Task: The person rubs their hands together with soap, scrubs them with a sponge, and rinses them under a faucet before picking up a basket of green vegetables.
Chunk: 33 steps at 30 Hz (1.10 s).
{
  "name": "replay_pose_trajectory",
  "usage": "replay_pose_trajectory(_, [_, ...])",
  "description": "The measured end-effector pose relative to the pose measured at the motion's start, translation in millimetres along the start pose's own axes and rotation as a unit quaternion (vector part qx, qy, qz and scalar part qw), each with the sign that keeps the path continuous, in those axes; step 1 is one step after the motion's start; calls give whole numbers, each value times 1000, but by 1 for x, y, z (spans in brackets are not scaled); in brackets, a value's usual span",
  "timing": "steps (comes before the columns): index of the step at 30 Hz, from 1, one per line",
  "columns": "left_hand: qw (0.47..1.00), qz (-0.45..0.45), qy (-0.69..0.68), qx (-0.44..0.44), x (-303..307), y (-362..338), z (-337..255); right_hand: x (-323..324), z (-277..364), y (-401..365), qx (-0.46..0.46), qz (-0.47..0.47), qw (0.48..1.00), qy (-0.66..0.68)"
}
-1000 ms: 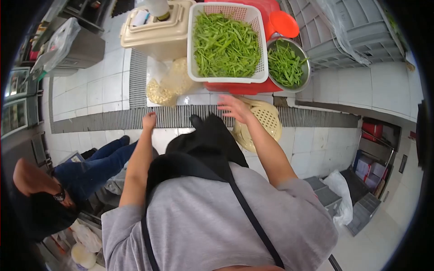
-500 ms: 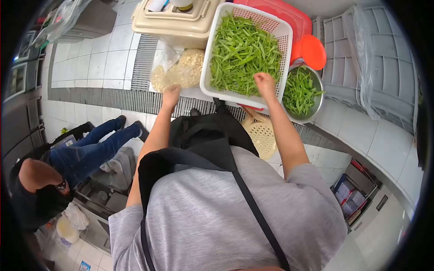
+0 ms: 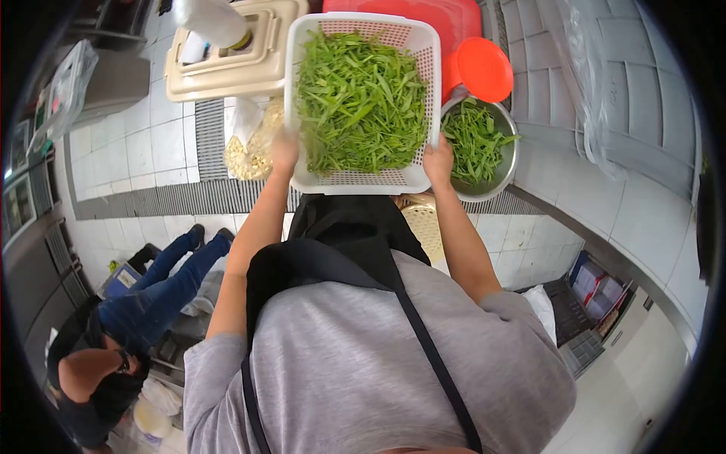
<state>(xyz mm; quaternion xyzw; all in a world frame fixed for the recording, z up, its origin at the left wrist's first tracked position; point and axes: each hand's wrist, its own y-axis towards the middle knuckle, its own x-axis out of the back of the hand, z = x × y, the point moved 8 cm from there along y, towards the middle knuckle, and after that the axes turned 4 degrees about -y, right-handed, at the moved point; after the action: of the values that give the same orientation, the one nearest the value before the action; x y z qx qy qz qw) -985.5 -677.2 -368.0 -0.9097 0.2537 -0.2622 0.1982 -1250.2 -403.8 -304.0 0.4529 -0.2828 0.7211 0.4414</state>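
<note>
A white plastic basket [image 3: 370,185] piled with cut leafy greens [image 3: 363,106] is in front of my body. At its left side my left hand [image 3: 285,151], somewhat blurred, is closed around the wall. The fingers of my right hand [image 3: 439,161] grip the opposite side near the front corner. Clear bags of pale chopped pieces [image 3: 249,155] lie just left of my left hand. Beside my right hand, a steel bowl [image 3: 505,170] holds more of the greens [image 3: 476,140].
A beige lidded bin [image 3: 219,83] stands at the back left, with a red lid [image 3: 454,19] behind the basket. An orange-red round piece [image 3: 485,69] overhangs the bowl. A perforated stool [image 3: 425,231] is below. Another person in jeans [image 3: 162,284] is at lower left.
My left hand has gone from the bagged pieces to the basket's left side. My right hand has left the greens for its right side. The basket appears further left, and the view has shifted.
</note>
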Motion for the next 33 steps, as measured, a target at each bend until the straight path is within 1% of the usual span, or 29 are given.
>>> replay_pose_trajectory(1, [1000,7,4,-5,-3,1,-7,-8,-8,3,-38,41,998,30])
replay_pose_trajectory(2, [999,-29,42,-9,2,1,-14,-16,-15,5,-73,80,992,62])
replay_pose_trajectory(4, [988,-102,115,-22,16,-2,-31,-5,-15,9,-99,49,991,69])
replay_pose_trajectory(6, [989,-97,110,-31,22,-8,-46,3,-21,4,-167,67,974,140])
replay_pose_trajectory(9, [987,-117,92,-52,34,-21,-59,4,-25,-5,-171,53,969,173])
replay_pose_trajectory(10, [986,-121,87,-72,35,-23,-62,8,-21,-6,-166,47,969,178])
replay_pose_trajectory(12, [982,-131,75,-110,38,-29,-69,10,-24,-15,-218,54,941,254])
replay_pose_trajectory(13, [981,-131,73,-125,42,-34,-73,17,-21,-18,-190,25,940,281])
replay_pose_trajectory(14, [980,-136,71,-130,48,-39,-75,21,-19,-24,-184,23,940,285])
replay_pose_trajectory(16, [971,-143,3,-193,60,-64,-110,61,3,-36,-123,-84,894,422])
replay_pose_trajectory(17, [967,-156,-3,-200,67,-69,-112,69,5,-43,-108,-104,895,420])
replay_pose_trajectory(18, [956,-152,-21,-248,72,-76,-118,76,5,-46,-92,-124,895,419])
replay_pose_trajectory(19, [943,-148,-36,-295,76,-82,-126,82,12,-45,-77,-121,892,428])
replay_pose_trajectory(20, [940,-161,-38,-298,80,-84,-128,88,16,-47,-73,-110,907,401])
replay_pose_trajectory(21, [947,-155,-42,-280,79,-85,-128,92,19,-49,-72,-99,920,371])
replay_pose_trajectory(22, [952,-149,-48,-264,79,-83,-129,94,23,-45,-60,-97,919,377])
replay_pose_trajectory(23, [947,-161,-58,-272,81,-80,-127,95,25,-39,-77,-98,928,350])
replay_pose_trajectory(24, [951,-159,-78,-255,84,-81,-125,96,27,-38,-99,-99,937,320])
replay_pose_trajectory(25, [949,-164,-79,-256,88,-85,-125,100,33,-39,-91,-114,932,330])
replay_pose_trajectory(28, [940,-189,-93,-267,100,-101,-119,105,43,-41,-49,-117,931,343])
replay_pose_trajectory(30, [934,-208,-101,-272,106,-109,-114,104,46,-40,-41,-102,933,343])
replay_pose_trajectory(33, [926,-239,-120,-268,115,-120,-110,105,54,-36,-24,-93,917,388])
